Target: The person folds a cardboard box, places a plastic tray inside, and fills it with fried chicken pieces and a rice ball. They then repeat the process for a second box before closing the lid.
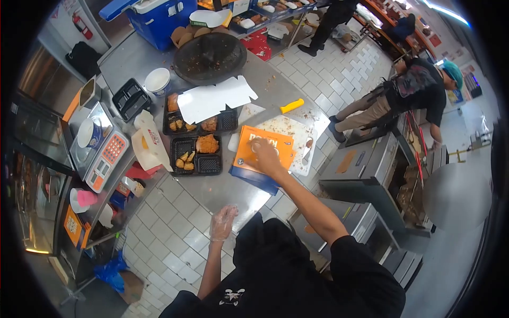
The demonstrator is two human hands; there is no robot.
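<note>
My left hand (222, 223), in a clear plastic glove, is held near the table's front edge with its fingers curled together and nothing visible in them. My right hand (263, 155) lies on an orange flat cardboard box (283, 147), fingers apart and touching its top. Dark blue flat boxes (253, 179) lie under the orange one. Beside them, a black compartment tray (183, 170) holds fried chicken (207, 143) and potato wedges (185, 160). Another black tray (229, 123) of food sits behind it, partly covered by a white sheet (217, 100).
A yellow-handled knife (292, 106) lies near a crumb-strewn white cutting board (306, 132). Behind are a large dark bowl (210, 58) and a blue cooler (161, 24). A scale (107, 153) stands left. A co-worker (405, 93) bends over equipment at right.
</note>
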